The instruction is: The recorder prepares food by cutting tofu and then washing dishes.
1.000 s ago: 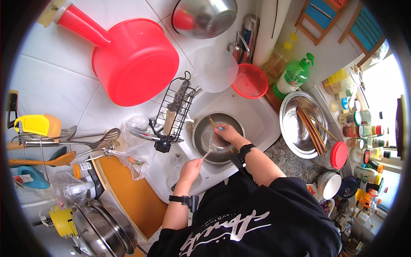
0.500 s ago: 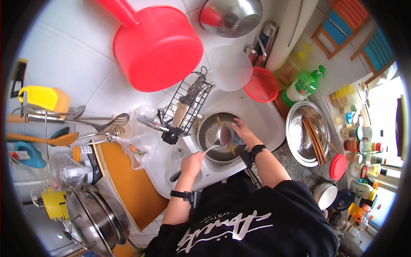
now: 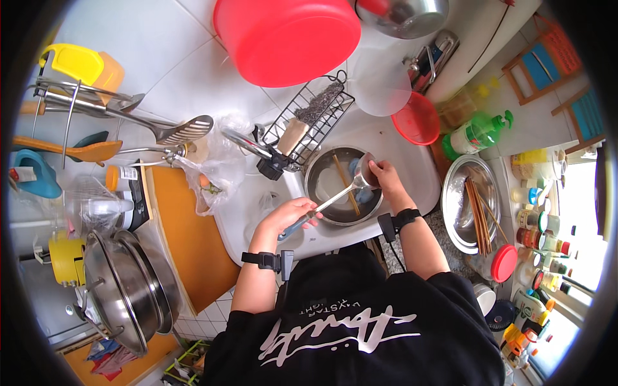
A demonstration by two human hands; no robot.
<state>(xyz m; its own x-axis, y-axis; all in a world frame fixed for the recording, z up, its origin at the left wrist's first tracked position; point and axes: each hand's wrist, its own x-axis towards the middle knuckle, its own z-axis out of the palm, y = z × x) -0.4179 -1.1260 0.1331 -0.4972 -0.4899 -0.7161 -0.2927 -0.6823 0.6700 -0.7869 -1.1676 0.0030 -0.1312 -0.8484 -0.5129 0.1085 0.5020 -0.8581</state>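
A metal soup ladle (image 3: pixel 343 193) with a grey-blue handle slants over a round metal pot (image 3: pixel 317 177) in the white sink. My left hand (image 3: pixel 288 217) is closed on the ladle's handle near its lower end. At the other end, my right hand (image 3: pixel 386 178) grips the rim of the ladle's bowl, its fingers partly hidden behind it. Inside the pot lies a pair of wooden chopsticks (image 3: pixel 348 185). Something light blue (image 3: pixel 364 196), perhaps a cloth, shows below the ladle bowl beside my right hand; its shape is partly covered.
Behind the pot, a black wire rack (image 3: pixel 296 116) holds a steel scrubber by the faucet. A red basin (image 3: pixel 418 120) and green pump bottle (image 3: pixel 473 136) stand at the back right. A steel bowl with chopsticks (image 3: pixel 452 212) is on the right, an orange-brown board (image 3: pixel 187 225) left.
My right hand has moved from open above the pot onto the ladle's bowl. The ladle now lies more stretched out, its handle fully in sight. The view has shifted slightly.
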